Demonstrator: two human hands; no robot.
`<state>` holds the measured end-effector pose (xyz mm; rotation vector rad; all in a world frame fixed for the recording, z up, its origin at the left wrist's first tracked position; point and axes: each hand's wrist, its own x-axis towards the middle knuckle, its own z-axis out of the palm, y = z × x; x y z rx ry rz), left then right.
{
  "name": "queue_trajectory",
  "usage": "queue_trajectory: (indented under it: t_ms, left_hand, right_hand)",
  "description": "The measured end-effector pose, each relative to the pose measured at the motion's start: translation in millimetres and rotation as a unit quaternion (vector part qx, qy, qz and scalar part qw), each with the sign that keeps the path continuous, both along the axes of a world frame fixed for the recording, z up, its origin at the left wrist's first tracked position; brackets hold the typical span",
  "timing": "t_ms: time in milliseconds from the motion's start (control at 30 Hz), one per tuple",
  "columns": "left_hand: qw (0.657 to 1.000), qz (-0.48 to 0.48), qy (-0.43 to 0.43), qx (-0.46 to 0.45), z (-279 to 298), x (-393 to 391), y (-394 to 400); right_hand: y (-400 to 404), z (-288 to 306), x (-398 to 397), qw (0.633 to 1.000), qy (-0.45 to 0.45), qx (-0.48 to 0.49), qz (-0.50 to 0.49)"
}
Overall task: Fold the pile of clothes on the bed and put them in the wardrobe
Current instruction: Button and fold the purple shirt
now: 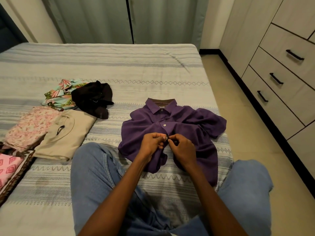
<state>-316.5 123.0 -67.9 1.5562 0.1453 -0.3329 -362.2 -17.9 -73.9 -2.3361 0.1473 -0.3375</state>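
— Both hands meet at the shirt's front. Left hand (153,142) has its fingers curled, pinching the placket of the purple polo shirt (172,132) right at a white button (165,137); right hand (181,147) pinches the cloth on the other side of that same button. Buttoning it, I'd judge, before any fold.

— And where's the shirt lying?

— Face up on the bed (119,65), at the near right, between the person's jeans-clad knees, collar pointing to the far side. Its right sleeve is bunched near the bed's right edge.

— How will it handle?

— Light and limp, by the look of it. It rumples wherever it's pulled, so it wants smoothing flat first. Best taken at the shoulders or the hem corners, I think; one pinch in the middle would only drag it into a heap.

— What else is on the bed?

— To the left, a folded beige garment (68,133) beside a folded pink floral piece (29,128). Farther off, a black garment (93,97) and a tropical-print one (59,94) lie unfolded, touching.

— The room?

— Striped bedcover, soft underfoot for folding. Wardrobe drawers (281,65) with black handles stand right, across a strip of tiled floor; grey-green curtains (110,19) hang at the far side.
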Motion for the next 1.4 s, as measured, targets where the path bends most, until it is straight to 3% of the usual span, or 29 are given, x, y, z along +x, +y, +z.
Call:
queue_trajectory:
  t_ms: [500,800,1000,1400]
  left_hand:
    - [0.999,0.012,0.000,-0.044,-7,-1,-5]
    - [0.994,0.000,0.034,-0.108,-8,2,-2]
    - [0.981,-0.017,0.076,-0.179,-8,2,-1]
    - [0.974,-0.008,0.112,-0.198,-9,2,1]
  right_hand:
    - [-6,-1,6,1.000,-0.008,0.004,0.012]
    - [-6,-2,10,1.000,-0.011,0.010,0.008]
    - [-3,-9,12,0.997,-0.043,0.066,0.005]
    - [1,-24,17,0.994,-0.108,-0.009,0.000]
